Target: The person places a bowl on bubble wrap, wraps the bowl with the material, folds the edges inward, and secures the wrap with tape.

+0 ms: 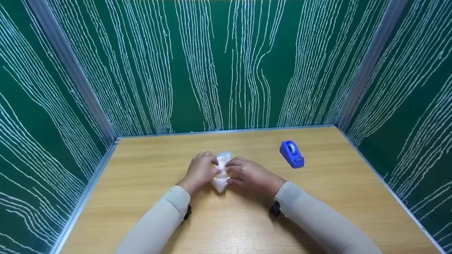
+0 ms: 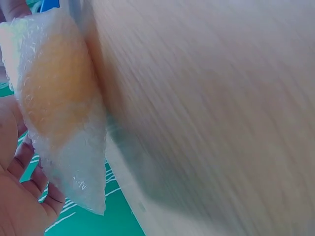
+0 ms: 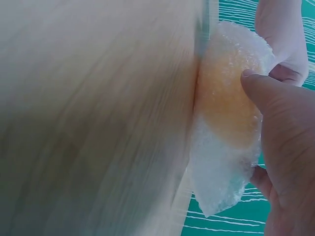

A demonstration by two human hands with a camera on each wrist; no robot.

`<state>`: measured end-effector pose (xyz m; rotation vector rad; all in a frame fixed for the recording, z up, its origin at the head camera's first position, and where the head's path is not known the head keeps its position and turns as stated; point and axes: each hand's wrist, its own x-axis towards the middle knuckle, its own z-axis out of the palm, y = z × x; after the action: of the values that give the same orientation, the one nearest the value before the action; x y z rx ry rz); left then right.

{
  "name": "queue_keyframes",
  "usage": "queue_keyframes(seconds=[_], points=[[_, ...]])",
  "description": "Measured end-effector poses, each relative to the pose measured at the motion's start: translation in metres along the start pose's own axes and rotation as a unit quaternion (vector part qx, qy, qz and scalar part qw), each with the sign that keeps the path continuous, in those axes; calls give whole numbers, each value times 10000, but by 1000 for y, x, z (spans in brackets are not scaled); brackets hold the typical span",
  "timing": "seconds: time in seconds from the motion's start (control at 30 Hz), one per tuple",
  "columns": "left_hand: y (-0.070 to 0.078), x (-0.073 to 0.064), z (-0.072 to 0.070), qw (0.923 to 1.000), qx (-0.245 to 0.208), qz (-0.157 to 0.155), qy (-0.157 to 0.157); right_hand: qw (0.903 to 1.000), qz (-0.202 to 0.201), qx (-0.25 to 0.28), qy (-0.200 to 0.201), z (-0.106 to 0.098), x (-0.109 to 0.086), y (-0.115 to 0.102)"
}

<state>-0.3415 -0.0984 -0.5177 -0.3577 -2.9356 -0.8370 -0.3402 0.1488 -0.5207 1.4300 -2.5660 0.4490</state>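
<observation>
An orange object sealed in bubble wrap (image 1: 220,176) lies on the table between two hands. Through the clear wrap (image 2: 61,88) only a blurred, rounded orange shape shows, so its kind is hidden. From the left, the left hand (image 1: 202,169) holds the bundle's edge with thumb and fingers. Opposite it, the right hand (image 1: 252,174) has curled fingers on the right edge. In the right wrist view, the right thumb (image 3: 266,91) presses on the wrap over the orange part, with a finger around the lower edge. Below the hands, the wrap tapers to a point.
A blue tape dispenser (image 1: 292,154) with a roll of tape stands to the right, beyond the right hand. The wooden table (image 1: 148,211) is bordered by green panels (image 1: 236,70) with white wavy lines at the back and both sides.
</observation>
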Motion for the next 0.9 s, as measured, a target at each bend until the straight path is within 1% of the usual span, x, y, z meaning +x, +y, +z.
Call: queue_keyframes(seconds=[0.13,0.3,0.37,0.43,0.5,0.57,0.67,0.7,0.8,0.9], points=[[-2,-1,0,9999,126,102,50,10000,-69,-35,15,1,0,-1],[-3,-3,-3,9991,255,341,47,9999,-108,-70,-65,4,0,0],[-4,-6,-5,9979,346,551,46,9999,-84,-76,-93,4,0,0],[-5,-10,-8,9954,449,845,10,9999,-68,-74,-126,4,0,0],[-7,-16,-13,9925,529,1095,-141,9998,-41,-62,-174,4,0,-1],[-8,-23,-19,9892,615,1270,-392,9997,13,-21,-227,3,0,-1],[-10,-32,-25,9835,822,1383,-825,9996,100,26,-279,2,-1,-2],[-10,-35,-26,9812,909,1429,-926,9995,127,38,-286,1,-2,-2],[-12,-40,-27,9752,1103,1601,-1058,9994,164,65,-295,1,-3,-2],[-13,-43,-25,9709,1244,1755,-1053,9995,151,100,-268,1,-3,-3]])
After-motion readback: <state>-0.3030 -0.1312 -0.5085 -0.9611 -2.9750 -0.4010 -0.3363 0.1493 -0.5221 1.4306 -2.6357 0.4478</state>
